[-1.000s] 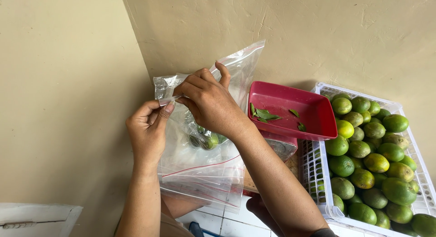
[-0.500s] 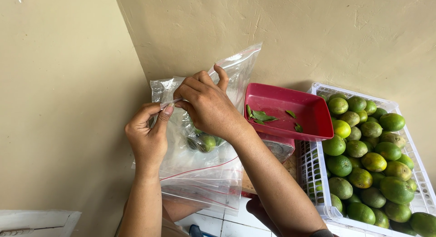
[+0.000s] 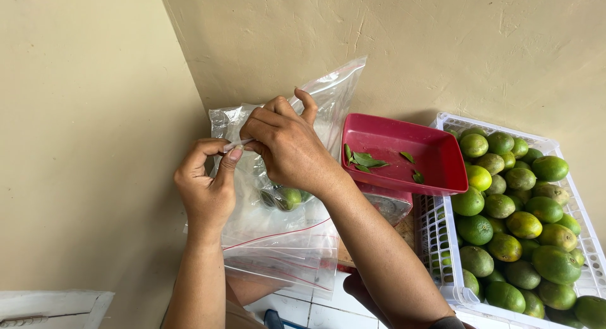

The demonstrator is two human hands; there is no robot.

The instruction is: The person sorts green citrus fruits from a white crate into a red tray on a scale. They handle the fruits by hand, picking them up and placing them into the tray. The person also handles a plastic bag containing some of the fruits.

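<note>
head view, looking down into a corner of beige plastered walls.

left hand (image 3: 208, 190): at about 9 o'clock of frame centre, fingers clenched, thumb and forefinger pinching the top edge of a clear plastic zip bag (image 3: 278, 234). right hand (image 3: 287, 146): just at 2 o'clock of the left hand, fingers curled and pinching the same top edge; the two hands nearly touch at the bag's mouth.

clear plastic zip bag: held up in the air against the wall corner, hanging below both hands. a few small green limes (image 3: 289, 196) sit inside it, just below the right hand at its 6 o'clock. the exact count of fruit inside cannot be told through the creased plastic. more flat clear bags with red seal strips (image 3: 284, 263) lie or hang behind it at 6 o'clock.

red rectangular plastic tray (image 3: 435, 171): at 3 o'clock of the right hand, resting on top of a scale-like device, only partly visible. several loose green leaves (image 3: 363, 158) lie in it.

white plastic lattice crate (image 3: 435, 240): at 4 o'clock, just beside the tray, filled with green and yellow-green limes (image 3: 514, 225).

white tiled floor (image 3: 328, 313) shows at 6 o'clock.
</note>
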